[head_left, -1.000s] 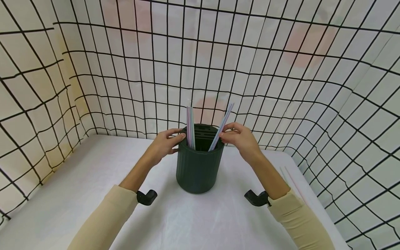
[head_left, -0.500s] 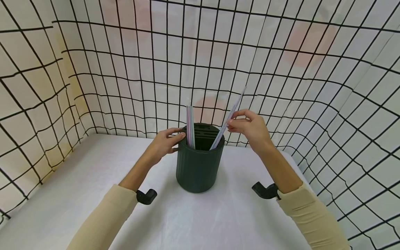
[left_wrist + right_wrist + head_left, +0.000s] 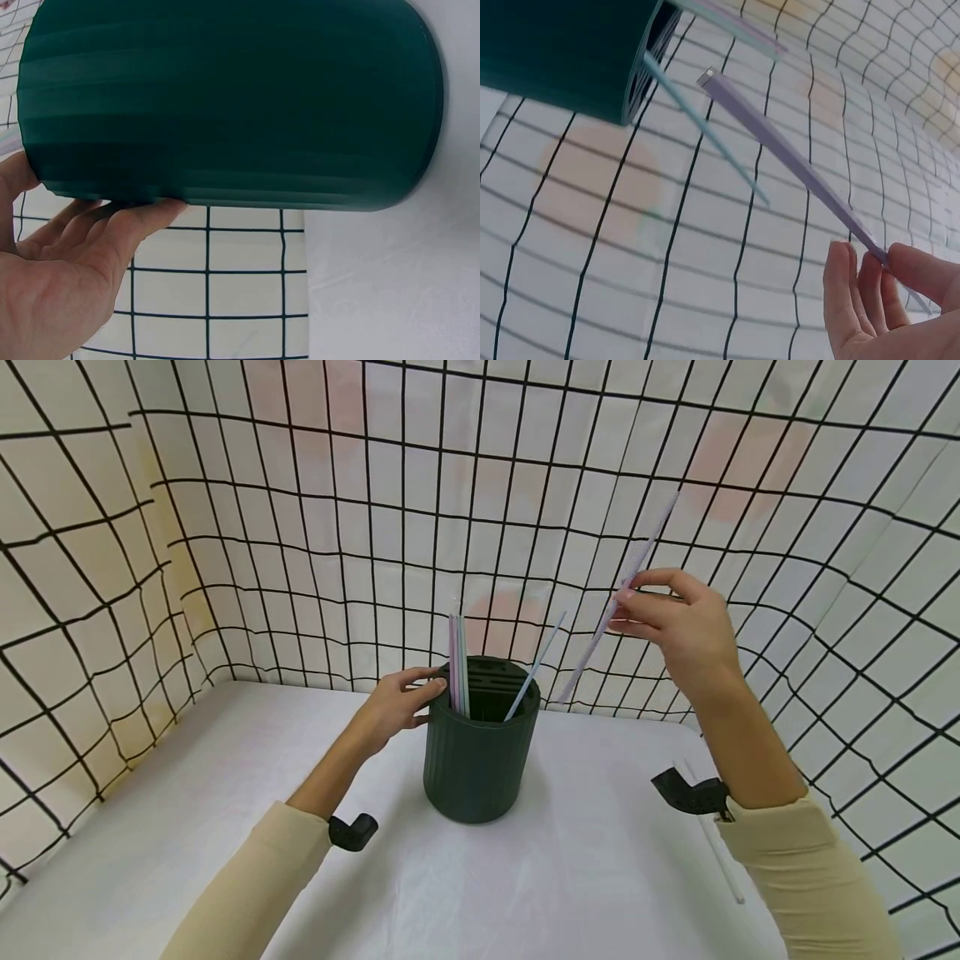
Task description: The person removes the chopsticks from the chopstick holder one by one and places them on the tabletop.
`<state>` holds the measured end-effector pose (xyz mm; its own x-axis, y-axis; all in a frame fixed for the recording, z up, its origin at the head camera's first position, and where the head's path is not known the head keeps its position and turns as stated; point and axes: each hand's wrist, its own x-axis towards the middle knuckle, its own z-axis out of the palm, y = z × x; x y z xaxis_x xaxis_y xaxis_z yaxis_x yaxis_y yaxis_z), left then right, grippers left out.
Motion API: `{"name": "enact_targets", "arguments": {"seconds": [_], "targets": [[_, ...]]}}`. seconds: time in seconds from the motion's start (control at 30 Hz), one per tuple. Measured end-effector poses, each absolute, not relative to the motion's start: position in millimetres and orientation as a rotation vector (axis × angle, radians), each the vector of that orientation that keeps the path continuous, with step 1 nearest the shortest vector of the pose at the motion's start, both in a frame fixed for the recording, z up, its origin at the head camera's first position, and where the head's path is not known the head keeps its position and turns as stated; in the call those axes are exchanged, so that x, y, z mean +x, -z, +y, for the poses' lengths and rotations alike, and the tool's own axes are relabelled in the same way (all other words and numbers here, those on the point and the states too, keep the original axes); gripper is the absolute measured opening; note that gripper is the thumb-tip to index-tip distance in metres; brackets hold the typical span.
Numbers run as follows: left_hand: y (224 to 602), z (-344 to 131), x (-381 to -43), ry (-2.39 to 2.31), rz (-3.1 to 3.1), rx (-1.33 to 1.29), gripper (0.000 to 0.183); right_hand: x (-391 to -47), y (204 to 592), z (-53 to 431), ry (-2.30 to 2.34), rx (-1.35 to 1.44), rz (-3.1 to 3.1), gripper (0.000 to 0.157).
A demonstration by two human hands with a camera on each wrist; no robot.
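Observation:
My right hand (image 3: 686, 627) pinches a purple straw (image 3: 633, 564) between thumb and fingers, up and right of the dark green holder (image 3: 476, 772). In the right wrist view the straw (image 3: 780, 154) slants, its lower end apart from the holder's rim. My left hand (image 3: 390, 710) grips the holder at the left of its rim; in the left wrist view, its fingers (image 3: 142, 221) lie against the ribbed wall. Inside the upright holder, several pastel straws (image 3: 457, 668) stand at the left and one light blue straw (image 3: 536, 664) leans right. Their lower ends are hidden.
The holder stands on a white-covered table (image 3: 247, 793). Thin pale straws (image 3: 718, 852) lie at the right, partly hidden by my right forearm. White walls with a black grid (image 3: 360, 568) rise at the back and both sides.
My right hand has moved up and right from the holder, drawing the purple straw out of it. The light blue straw stays leaning inside. My left hand has kept its place.

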<state>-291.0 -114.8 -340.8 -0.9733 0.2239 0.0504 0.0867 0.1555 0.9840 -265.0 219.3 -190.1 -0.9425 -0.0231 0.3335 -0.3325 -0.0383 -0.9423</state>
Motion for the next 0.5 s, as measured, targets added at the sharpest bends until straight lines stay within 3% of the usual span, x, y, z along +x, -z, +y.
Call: {"name": "enact_targets", "arguments": {"seconds": [0.23,0.5], "targets": [[341,-114,-291,-1.952,2.304,0.315,0.053,-265,200,255,-2.060,0.329,-2.024,0.042],[340,-114,-290,-1.950,2.303,0.307,0.052,-272,239,304,-1.799,0.111,-2.300,0.043]]}}
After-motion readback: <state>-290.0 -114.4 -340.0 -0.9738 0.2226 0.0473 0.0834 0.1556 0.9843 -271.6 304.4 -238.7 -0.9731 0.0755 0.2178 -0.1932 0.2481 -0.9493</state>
